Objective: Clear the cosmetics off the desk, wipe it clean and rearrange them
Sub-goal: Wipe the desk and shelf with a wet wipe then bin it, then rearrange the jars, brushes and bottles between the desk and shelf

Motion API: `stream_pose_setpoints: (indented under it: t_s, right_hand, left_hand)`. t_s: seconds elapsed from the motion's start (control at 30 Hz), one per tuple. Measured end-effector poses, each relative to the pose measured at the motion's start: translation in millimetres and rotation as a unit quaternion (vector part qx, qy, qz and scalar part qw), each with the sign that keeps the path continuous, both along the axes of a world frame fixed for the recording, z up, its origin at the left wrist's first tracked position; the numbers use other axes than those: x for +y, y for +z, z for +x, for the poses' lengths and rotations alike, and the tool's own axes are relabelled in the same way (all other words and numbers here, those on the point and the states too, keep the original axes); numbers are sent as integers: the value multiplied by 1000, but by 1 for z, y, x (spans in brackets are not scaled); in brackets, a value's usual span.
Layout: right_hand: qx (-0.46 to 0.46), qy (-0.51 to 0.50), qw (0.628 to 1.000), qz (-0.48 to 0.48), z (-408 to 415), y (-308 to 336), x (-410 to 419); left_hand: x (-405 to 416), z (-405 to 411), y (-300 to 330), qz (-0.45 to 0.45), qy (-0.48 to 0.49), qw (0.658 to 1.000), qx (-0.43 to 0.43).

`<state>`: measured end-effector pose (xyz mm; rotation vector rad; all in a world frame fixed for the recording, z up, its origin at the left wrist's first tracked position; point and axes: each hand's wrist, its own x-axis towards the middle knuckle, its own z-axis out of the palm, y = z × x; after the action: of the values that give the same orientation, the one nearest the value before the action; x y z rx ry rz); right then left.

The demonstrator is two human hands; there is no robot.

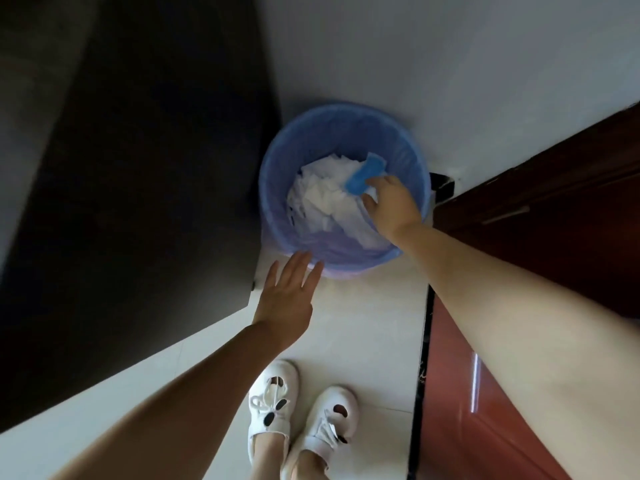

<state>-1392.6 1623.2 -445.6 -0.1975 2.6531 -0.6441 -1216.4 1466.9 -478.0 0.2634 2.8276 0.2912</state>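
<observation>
A round bin with a blue liner (pixel 277 174) stands on the floor against the wall, holding crumpled white tissues (pixel 322 195). My right hand (pixel 391 206) reaches into the bin, its fingertips on a blue packet (pixel 363 174) that lies on top of the tissues. My left hand (pixel 287 299) hovers flat with fingers spread just in front of the bin's near rim, holding nothing. No desk or cosmetics are in view.
A dark cabinet side (pixel 138 202) rises at the left. A reddish-brown wooden door (pixel 554 220) stands at the right, with a black threshold strip (pixel 424 375). My white shoes (pixel 298 420) stand on the pale tiled floor (pixel 363 323).
</observation>
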Motion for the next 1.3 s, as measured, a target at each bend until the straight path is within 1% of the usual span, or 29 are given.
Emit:
stream_pose_setpoints:
  t_s: [0.1, 0.23, 0.33, 0.43, 0.53, 0.63, 0.7, 0.87, 0.97, 1.07, 1.17, 1.3]
  right_hand:
    - [9, 0, 1000, 15, 0, 52, 16]
    - [31, 2, 999, 40, 13, 146, 24]
    - [69, 22, 995, 63, 25, 236, 21]
    - [135, 55, 986, 85, 39, 332, 15]
    - [179, 70, 978, 74, 59, 414, 3]
    - [222, 78, 971, 40, 75, 477, -14]
    - [243, 98, 965, 27, 84, 507, -28]
    - [296, 168, 940, 17, 102, 563, -76]
    - [323, 207, 923, 0, 111, 594, -115]
    - [369, 234, 899, -31, 120, 628, -158]
    - [393, 220, 891, -54, 126, 658, -199]
    - [425, 147, 888, -94, 123, 689, -246]
  left_hand:
    - [2, -5, 39, 14, 25, 999, -18]
    - [10, -20, 126, 54, 45, 997, 28]
    - [12, -30, 216, 49, 56, 995, 73]
    - [6, -27, 315, 49, 55, 990, 119]
    - [-9, -22, 404, 42, 57, 981, 182]
    - [-35, -16, 477, 28, 67, 966, 249]
    - [-57, -11, 513, 22, 65, 959, 275]
    - [-121, 0, 585, -28, 84, 938, 335]
    - [-159, 6, 621, -23, 110, 925, 364]
    - [-197, 6, 651, 2, 111, 913, 392]
    - [-235, -1, 674, 17, 94, 908, 407]
    - [-280, -22, 702, 47, 49, 900, 431]
